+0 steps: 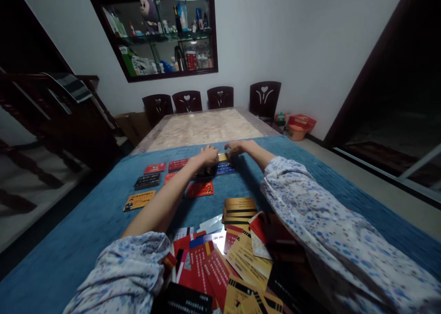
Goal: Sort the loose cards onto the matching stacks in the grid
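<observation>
Both my arms stretch forward over the blue cloth to the far rows of cards. My left hand is at the left edge of a gold card, fingers pointing toward it. My right hand sits at that card's right edge, fingers apart and bent. Whether the fingertips touch the card is too small to tell. Just nearer lies a blue card. Left of my left forearm are red cards, a black card stack and an orange card. A red card lies right of that forearm.
Close to me spreads a loose heap of red, gold and black cards, with a gold card stack at its far side. The blue cloth covers the table's near part. Dark chairs stand beyond; an orange bin is at right.
</observation>
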`<state>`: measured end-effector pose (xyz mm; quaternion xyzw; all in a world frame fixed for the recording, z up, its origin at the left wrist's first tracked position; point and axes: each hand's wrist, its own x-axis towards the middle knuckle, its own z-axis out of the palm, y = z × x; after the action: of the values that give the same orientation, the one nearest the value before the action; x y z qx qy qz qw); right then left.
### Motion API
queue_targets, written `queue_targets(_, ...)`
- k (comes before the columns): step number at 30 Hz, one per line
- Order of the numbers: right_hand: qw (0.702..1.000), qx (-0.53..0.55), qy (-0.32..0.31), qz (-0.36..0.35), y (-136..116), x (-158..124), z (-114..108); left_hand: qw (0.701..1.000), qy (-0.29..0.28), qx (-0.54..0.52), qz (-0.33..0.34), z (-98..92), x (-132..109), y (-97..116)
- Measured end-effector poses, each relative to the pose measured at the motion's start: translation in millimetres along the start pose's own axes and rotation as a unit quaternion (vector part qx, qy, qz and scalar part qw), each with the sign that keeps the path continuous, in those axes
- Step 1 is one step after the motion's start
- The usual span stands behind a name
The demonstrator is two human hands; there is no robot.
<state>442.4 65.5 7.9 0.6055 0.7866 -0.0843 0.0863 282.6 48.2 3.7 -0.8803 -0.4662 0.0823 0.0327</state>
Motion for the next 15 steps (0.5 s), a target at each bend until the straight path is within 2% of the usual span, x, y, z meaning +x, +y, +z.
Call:
queue_targets(7, 0.997, -0.016, 0.076, -0.001, 10, -31, -5, 0.999, 0.045, 0.013, 0.022, -9.7, -32, 19)
queue_targets(15, 0.995, -0.019, 0.100, -0.013, 21, -97, -1, 0.995, 0.076, 0.010, 0.068, -11.1, -70, 49)
